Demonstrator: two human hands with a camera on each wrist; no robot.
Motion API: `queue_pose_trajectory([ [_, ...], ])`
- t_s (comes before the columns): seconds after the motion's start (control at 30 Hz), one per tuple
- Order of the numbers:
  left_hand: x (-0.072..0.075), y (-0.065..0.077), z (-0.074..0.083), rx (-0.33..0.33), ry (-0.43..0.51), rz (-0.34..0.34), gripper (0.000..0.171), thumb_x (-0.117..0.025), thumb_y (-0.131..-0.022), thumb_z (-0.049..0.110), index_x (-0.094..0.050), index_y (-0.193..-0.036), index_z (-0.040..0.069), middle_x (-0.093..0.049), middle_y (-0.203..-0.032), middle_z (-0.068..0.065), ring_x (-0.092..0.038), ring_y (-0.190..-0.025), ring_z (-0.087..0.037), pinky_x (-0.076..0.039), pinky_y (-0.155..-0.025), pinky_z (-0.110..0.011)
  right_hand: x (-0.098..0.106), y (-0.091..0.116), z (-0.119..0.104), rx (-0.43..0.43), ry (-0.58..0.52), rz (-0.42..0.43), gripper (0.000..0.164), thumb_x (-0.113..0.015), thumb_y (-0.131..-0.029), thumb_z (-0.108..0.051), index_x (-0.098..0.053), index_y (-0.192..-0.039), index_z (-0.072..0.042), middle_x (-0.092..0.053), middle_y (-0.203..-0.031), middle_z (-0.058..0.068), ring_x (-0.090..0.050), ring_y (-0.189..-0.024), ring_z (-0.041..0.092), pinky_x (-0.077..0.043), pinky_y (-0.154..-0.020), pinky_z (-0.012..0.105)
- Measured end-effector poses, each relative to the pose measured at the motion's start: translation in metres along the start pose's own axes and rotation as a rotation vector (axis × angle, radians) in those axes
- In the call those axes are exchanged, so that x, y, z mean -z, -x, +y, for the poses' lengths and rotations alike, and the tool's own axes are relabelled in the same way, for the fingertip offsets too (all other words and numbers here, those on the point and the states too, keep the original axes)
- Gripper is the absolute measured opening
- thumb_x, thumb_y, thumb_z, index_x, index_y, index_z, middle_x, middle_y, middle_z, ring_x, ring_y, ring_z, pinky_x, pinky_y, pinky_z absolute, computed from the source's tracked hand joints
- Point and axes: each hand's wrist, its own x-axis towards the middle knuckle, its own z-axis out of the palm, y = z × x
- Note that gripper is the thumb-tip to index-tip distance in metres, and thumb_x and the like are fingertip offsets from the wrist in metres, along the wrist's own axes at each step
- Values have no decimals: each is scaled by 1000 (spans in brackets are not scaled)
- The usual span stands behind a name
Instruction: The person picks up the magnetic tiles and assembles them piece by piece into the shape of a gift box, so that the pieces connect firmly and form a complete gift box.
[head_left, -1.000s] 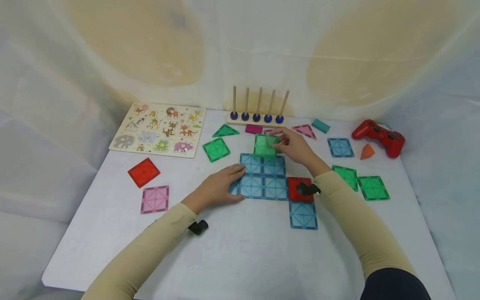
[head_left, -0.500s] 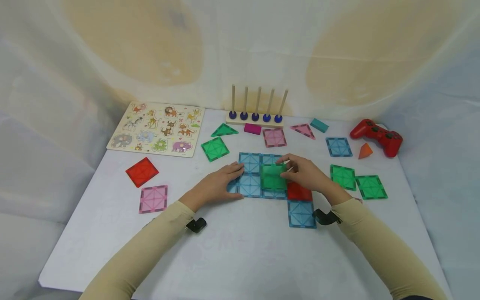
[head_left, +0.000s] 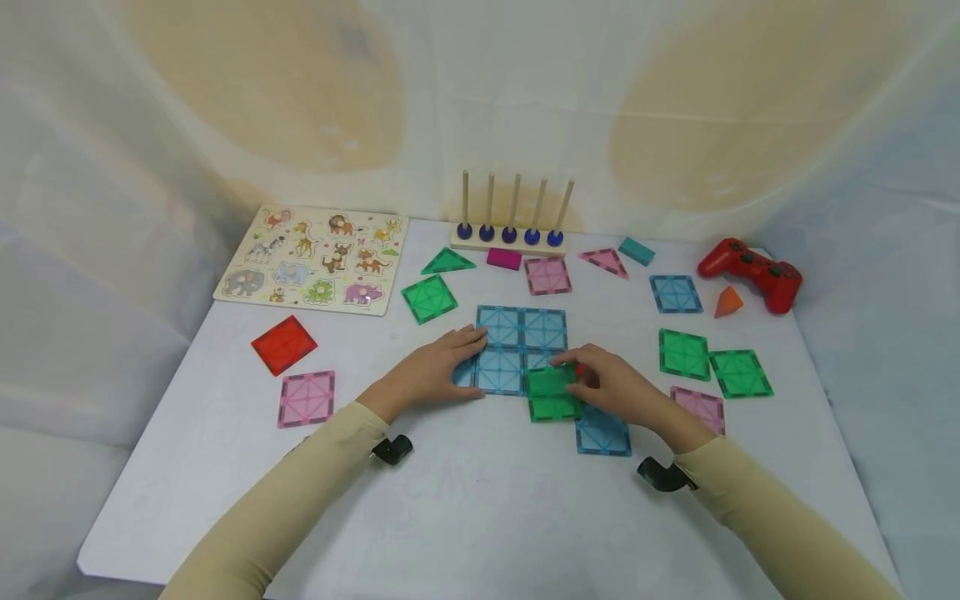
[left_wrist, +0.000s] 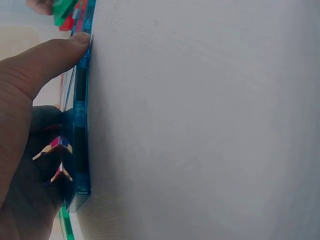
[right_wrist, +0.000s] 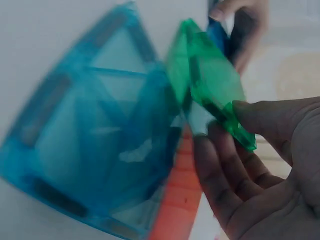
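Note:
My right hand (head_left: 611, 385) pinches a green square magnetic tile (head_left: 553, 405) between thumb and fingers. The tile is tilted in the right wrist view, beside a blue magnetic tile (right_wrist: 110, 130) and the edge of a red one (right_wrist: 180, 195). In the head view it overlaps the near right part of a block of joined blue tiles (head_left: 500, 371). My left hand (head_left: 433, 368) rests at the left end of that block, covering part of it; its thumb (left_wrist: 65, 52) touches the near edge. Another blue tile (head_left: 603, 433) lies below the right hand, which mostly hides the red tile.
Loose green tiles (head_left: 682, 354), pink tiles (head_left: 307, 399) and a red tile (head_left: 284, 344) lie around. An animal puzzle board (head_left: 315, 260) is at back left. Behind stands a peg stacker (head_left: 508, 238). A red game controller (head_left: 750, 273) and orange block (head_left: 728, 302) are right.
My right hand has brought the green tile from the far edge of the blue block toward me, to its near right corner. My left hand has stayed in place.

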Motion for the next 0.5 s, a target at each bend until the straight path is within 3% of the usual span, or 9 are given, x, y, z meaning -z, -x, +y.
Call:
queue_pose_trajectory([
  [0.17,-1,-1,0,5,-5,1,89,-75,-89,51,-34,-160,15,-22,-168,1,-16,-155,-25,-25,-123,-43,-11,7,-3,25,70,-1,48,-81,-89,-19,-65,-134,-13,-54,-118,10,-56,-94,20,-58,-78,32],
  [0.33,-2,-1,-1,8,-9,-1,90,-75,-89,52,-34,-160,15,-23,-168,0,-17,-155,-25,-25,-123,-43,-25,12,-7,68,258,-28,76,-87,-80,-44,-58,-144,-17,-54,-135,9,-51,-124,28,-56,-96,47],
  [0.5,-2,0,0,0,-17,1,89,-74,-90,53,-34,-160,15,-23,-168,0,-17,-155,-26,-25,-123,-43,-33,16,-10,146,428,-25,90,-87,-75,-53,-52,-150,-16,-54,-137,10,-50,-128,31,-52,-101,52],
])
